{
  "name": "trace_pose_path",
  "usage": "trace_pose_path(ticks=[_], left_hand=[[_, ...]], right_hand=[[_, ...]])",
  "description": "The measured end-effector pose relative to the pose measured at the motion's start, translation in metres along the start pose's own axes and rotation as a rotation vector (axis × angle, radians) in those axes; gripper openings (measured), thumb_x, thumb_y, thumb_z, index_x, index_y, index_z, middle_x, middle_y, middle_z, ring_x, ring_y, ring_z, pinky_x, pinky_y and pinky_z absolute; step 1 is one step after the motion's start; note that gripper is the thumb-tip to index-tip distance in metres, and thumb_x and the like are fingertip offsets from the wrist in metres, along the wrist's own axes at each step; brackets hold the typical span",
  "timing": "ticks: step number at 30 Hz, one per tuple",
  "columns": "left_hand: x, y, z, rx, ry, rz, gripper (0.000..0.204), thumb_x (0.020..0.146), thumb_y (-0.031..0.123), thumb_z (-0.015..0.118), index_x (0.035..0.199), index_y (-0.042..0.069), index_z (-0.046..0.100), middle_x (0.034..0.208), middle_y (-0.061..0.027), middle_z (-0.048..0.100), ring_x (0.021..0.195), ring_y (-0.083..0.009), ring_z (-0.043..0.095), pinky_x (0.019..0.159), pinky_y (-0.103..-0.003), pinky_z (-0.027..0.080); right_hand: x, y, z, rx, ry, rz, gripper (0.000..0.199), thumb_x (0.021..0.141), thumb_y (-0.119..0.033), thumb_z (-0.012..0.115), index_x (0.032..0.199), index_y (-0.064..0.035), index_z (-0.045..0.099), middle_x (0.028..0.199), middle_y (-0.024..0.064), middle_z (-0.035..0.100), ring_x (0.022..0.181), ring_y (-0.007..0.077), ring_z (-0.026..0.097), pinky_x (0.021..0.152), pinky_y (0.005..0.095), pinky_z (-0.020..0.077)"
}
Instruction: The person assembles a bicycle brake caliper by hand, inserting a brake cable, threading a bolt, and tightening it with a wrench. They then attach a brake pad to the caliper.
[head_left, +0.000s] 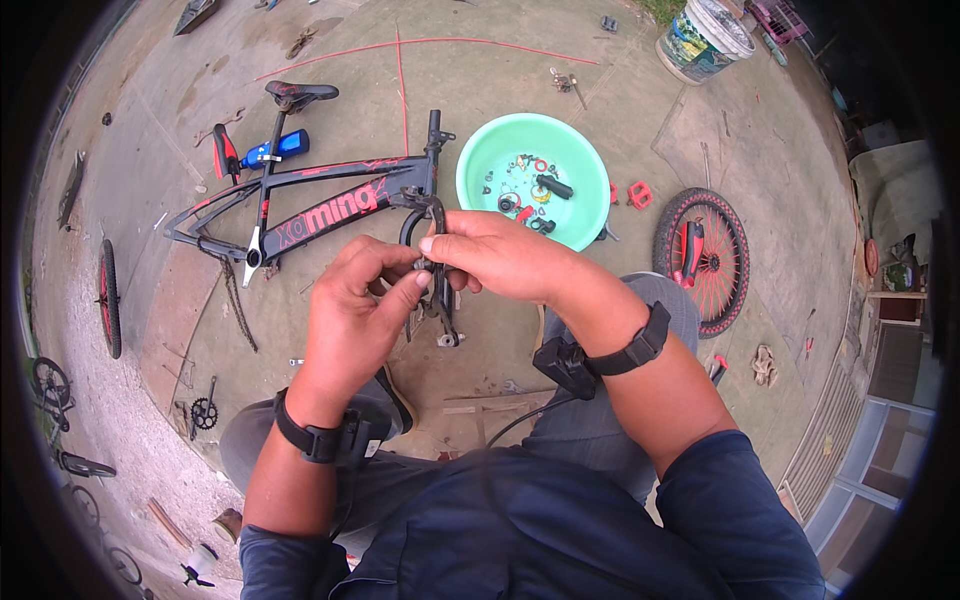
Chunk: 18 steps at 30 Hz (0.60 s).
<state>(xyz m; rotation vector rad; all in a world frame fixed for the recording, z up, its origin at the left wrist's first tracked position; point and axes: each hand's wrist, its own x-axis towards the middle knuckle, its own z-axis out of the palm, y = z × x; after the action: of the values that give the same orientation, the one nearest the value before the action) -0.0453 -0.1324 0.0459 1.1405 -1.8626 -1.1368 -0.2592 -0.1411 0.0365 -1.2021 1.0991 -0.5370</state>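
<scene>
Both your hands meet at chest height over the concrete floor [600, 130]. Your left hand [355, 300] and right hand [500, 255] each pinch, grip closed, the black curved metal brake arm [438, 290], held upright between them. Beyond it: black-and-red bicycle frame [310, 200], green plastic basin [535, 175] of small parts.
</scene>
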Motion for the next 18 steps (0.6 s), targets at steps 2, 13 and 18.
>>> trace_pose_path(ticks=[2, 13, 18], left_hand=[[-0.0004, -0.0009, 0.0011, -0.025, 0.009, -0.014, 0.014, 0.09, 0.004, 0.079, 0.102, 0.002, 0.072, 0.089, -0.0053, 0.064, 0.074, -0.0133, 0.061, 0.065, -0.028, 0.051], [-0.0003, -0.0023, 0.0019, -0.051, 0.025, -0.052, 0.012, 0.09, 0.004, 0.079, 0.1, 0.001, 0.072, 0.087, -0.0059, 0.064, 0.075, -0.014, 0.061, 0.067, -0.029, 0.052], [0.0004, -0.0019, 0.0001, -0.006, 0.007, -0.011, 0.012, 0.09, 0.004, 0.079, 0.1, 0.001, 0.072, 0.087, -0.0067, 0.064, 0.075, -0.0161, 0.062, 0.067, -0.031, 0.052]], right_hand=[[-0.0004, 0.0, 0.0002, 0.006, 0.002, 0.001, 0.035, 0.106, -0.038, 0.055, 0.108, -0.0042, 0.064, 0.087, -0.0004, 0.06, 0.076, 0.009, 0.058, 0.065, 0.0269, 0.0475], [-0.0004, 0.0002, 0.0001, -0.002, 0.0, 0.007, 0.033, 0.107, -0.037, 0.055, 0.109, -0.0054, 0.064, 0.089, -0.0011, 0.061, 0.077, 0.0085, 0.058, 0.065, 0.0266, 0.0474], [-0.0013, -0.0015, -0.0004, -0.002, -0.001, 0.022, 0.034, 0.107, -0.037, 0.055, 0.111, -0.0052, 0.065, 0.09, -0.0007, 0.061, 0.077, 0.0087, 0.058, 0.066, 0.0264, 0.0473]])
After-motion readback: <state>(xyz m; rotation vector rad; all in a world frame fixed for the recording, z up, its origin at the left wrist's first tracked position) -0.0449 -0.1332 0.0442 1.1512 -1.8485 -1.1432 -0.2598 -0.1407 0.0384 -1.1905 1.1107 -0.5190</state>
